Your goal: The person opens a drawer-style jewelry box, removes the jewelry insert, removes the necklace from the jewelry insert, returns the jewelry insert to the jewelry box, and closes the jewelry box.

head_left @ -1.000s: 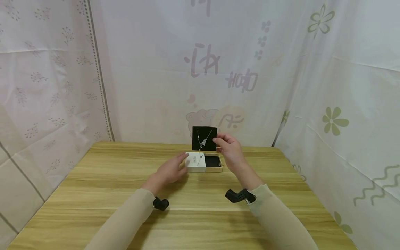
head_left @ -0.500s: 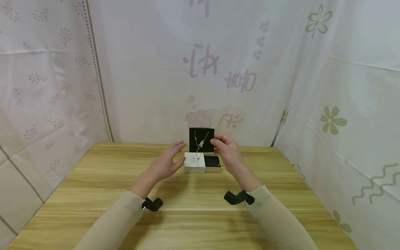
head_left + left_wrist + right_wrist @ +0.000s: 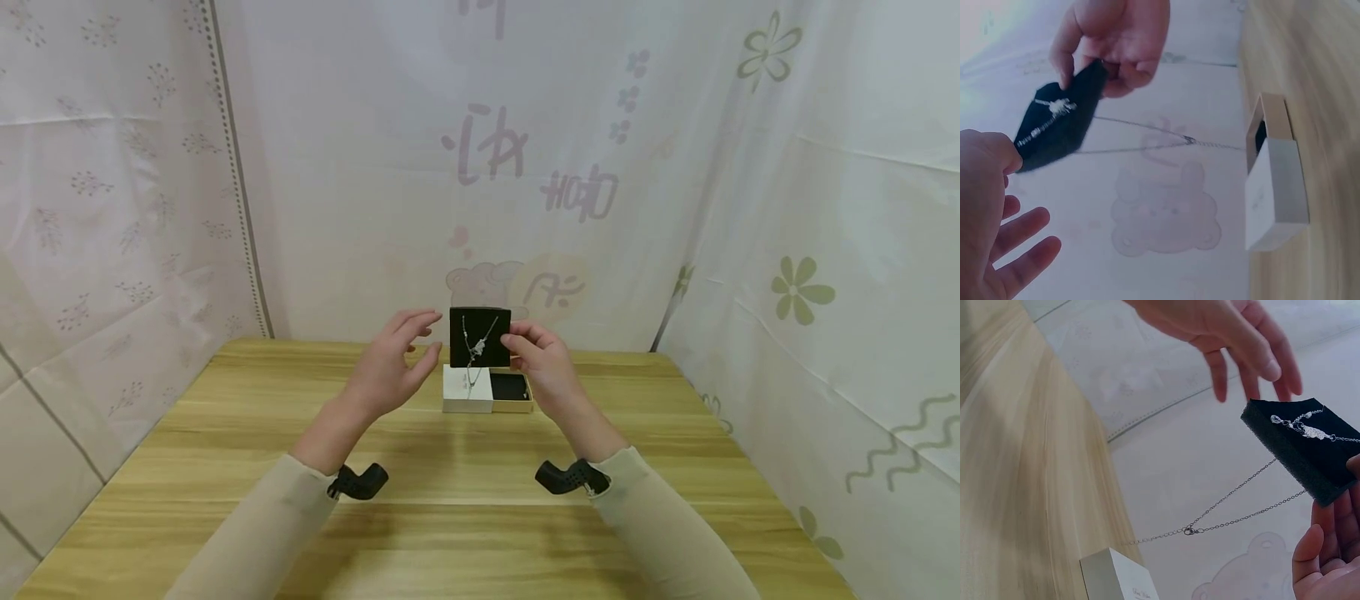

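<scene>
A wood-grain table (image 3: 450, 533) — and on it, towards the far edge, a white box (image 3: 467, 405), its tan tray (image 3: 513, 407) partly out.

The pad (image 3: 1313, 459) looked like matt foam, rough-sided, and the necklace (image 3: 1316, 433) was glossy metal. The box (image 3: 1275, 190) looked like smooth, matt paperboard. The tabletop (image 3: 450, 542) was wood-grained with a faint sheen, the curtain (image 3: 345, 183) smooth cloth, the sleeves (image 3: 247, 525) matt cloth.

Since the first head-view picture, the left hand (image 3: 382, 375) has left the white box (image 3: 457, 398) at frame centre and risen up and left; its fingers are now spread near the left edge of the black pad (image 3: 491, 329). The pad, with its necklace (image 3: 480, 343), has shifted slightly left and lower in the frame.
</scene>
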Demonstrator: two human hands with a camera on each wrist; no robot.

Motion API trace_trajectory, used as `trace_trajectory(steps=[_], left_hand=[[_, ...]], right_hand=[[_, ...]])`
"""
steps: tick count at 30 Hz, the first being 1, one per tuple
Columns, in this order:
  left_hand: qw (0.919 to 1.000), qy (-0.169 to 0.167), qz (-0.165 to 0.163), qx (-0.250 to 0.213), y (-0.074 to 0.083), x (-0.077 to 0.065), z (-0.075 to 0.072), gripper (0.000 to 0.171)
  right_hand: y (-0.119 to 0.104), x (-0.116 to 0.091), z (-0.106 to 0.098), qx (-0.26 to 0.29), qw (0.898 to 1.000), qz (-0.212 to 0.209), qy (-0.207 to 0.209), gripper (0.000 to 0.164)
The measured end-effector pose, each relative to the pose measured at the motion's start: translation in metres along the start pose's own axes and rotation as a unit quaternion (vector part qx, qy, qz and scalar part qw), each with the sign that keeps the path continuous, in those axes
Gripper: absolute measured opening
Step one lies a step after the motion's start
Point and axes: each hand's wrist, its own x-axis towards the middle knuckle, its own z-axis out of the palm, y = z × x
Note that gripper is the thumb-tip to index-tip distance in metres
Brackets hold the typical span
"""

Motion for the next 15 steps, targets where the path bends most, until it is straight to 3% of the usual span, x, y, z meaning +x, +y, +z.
trace_trajectory(steps=[9,15], left_hand=[[0.9934,0.040,0.078,0.073,0.015,0.006,0.004,0.036],[0.9897,0.038,0.097,0.097,0.021,0.009,0.011,0.036]], right_hand=[[0.004,0.000,0.001,0.003,1.000,0.006,0.000,0.018],[0.007,0.002,0.001,0.006,1.000,0.002,-0.003,0.017]])
